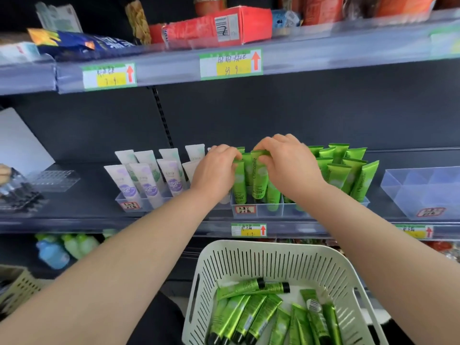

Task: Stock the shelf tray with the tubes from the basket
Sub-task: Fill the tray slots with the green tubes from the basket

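A clear shelf tray (256, 211) on the middle shelf holds upright green tubes (257, 180). My left hand (214, 165) pinches the top of a green tube at the tray's left side. My right hand (286, 160) pinches the crimped top of the neighbouring green tube. More green tubes (348, 170) stand in the tray's right half. Below, a white slotted basket (249, 260) holds several green tubes (261, 314) lying flat.
White and purple tubes (149, 178) stand in a tray to the left. An empty clear tray (423, 192) sits at the right. An upper shelf (224, 63) with boxes overhangs. Another person's hand (3, 173) shows at the far left edge.
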The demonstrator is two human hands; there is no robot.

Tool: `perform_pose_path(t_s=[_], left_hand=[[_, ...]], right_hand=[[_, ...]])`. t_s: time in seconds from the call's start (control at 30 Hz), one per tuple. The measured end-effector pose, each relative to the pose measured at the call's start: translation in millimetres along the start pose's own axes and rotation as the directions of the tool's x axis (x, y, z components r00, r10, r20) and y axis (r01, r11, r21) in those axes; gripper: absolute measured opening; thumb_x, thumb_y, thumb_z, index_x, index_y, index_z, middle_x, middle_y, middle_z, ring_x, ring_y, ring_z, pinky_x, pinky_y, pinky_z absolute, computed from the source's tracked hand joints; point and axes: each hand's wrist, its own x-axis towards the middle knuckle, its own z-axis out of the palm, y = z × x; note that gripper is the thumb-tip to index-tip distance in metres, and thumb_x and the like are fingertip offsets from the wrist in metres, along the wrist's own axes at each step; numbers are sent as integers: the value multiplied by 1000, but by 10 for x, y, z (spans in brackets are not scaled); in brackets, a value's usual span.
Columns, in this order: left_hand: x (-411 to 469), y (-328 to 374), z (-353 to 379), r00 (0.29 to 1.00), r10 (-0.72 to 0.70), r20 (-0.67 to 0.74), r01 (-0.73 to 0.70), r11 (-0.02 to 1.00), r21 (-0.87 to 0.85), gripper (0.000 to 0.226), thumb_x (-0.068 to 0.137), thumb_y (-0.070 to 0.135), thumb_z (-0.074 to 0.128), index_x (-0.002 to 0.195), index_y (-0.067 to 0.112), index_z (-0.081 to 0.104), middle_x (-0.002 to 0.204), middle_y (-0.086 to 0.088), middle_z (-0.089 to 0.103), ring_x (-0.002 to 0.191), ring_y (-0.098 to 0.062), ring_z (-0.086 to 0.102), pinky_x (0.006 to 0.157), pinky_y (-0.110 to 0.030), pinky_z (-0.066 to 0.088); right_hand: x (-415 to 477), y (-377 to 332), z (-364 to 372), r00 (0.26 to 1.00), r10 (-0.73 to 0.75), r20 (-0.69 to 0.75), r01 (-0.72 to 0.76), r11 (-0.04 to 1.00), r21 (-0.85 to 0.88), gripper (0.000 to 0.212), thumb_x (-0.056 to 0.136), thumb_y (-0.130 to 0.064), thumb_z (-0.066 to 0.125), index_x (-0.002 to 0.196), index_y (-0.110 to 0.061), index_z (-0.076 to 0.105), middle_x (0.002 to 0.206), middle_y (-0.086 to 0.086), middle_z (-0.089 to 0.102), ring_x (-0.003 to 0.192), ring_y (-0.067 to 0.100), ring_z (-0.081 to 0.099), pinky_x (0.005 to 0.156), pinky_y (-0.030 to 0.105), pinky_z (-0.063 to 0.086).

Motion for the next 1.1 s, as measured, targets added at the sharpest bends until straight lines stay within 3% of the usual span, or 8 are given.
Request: perform_pose_path(t_s=[0.3, 0.47, 0.63, 0.83, 1.0, 1.1], left_hand=[[-263, -174, -78, 998, 61, 27, -60, 998, -20, 21, 93, 5, 52, 106, 11, 67, 111, -3, 63, 109, -22, 50, 81, -36, 45], [-336, -243, -32, 992, 115, 59, -117, 993, 25, 24, 93, 6, 55, 111, 15, 66, 120, 0, 61, 116, -20, 47, 81, -37, 47], [-396, -294, 68, 979, 196, 57, -199, 979, 51, 22, 86, 0, 62, 103, 13, 68, 105, -3, 64, 103, -24, 53, 73, -38, 50], [-444, -256, 98, 965, 261, 25, -262, 962, 80, 25, 81, -1, 67, 100, 14, 70, 99, -1, 66, 96, -24, 57, 68, -32, 45], [-492, -113, 148, 964, 250, 86, -255, 965, 57, 25, 84, -2, 63, 105, 12, 68, 106, -3, 65, 102, -24, 54, 74, -41, 52], [-549, 29, 244, 959, 234, 158, -245, 968, 51, 32, 87, -1, 61, 114, 15, 65, 115, 0, 62, 111, -21, 50, 83, -40, 51]], right_hand=[[134, -133, 363, 997, 1, 75, 9, 991, -132, 23, 93, -15, 54, 114, -18, 62, 105, 4, 64, 101, 29, 50, 79, 39, 38], [113, -89, 528, 989, 15, 145, 12, 983, -184, 23, 91, -15, 56, 113, -20, 62, 105, 2, 66, 105, 28, 48, 85, 41, 36], [94, -46, 615, 981, 12, 195, 34, 973, -230, 23, 94, -18, 52, 115, -23, 61, 108, -2, 66, 107, 26, 45, 82, 39, 33], [33, -13, 577, 992, -60, 112, 80, 978, -193, 28, 89, -14, 62, 115, -21, 65, 107, 3, 67, 104, 31, 52, 78, 42, 40], [-255, 142, 416, 996, -78, -38, 70, 982, -176, 31, 80, -7, 69, 109, -18, 66, 99, 3, 65, 92, 31, 55, 68, 40, 43], [-545, 320, 353, 999, -20, -39, 11, 977, -215, 39, 74, -1, 70, 108, -18, 65, 97, 2, 63, 89, 31, 54, 68, 38, 42]])
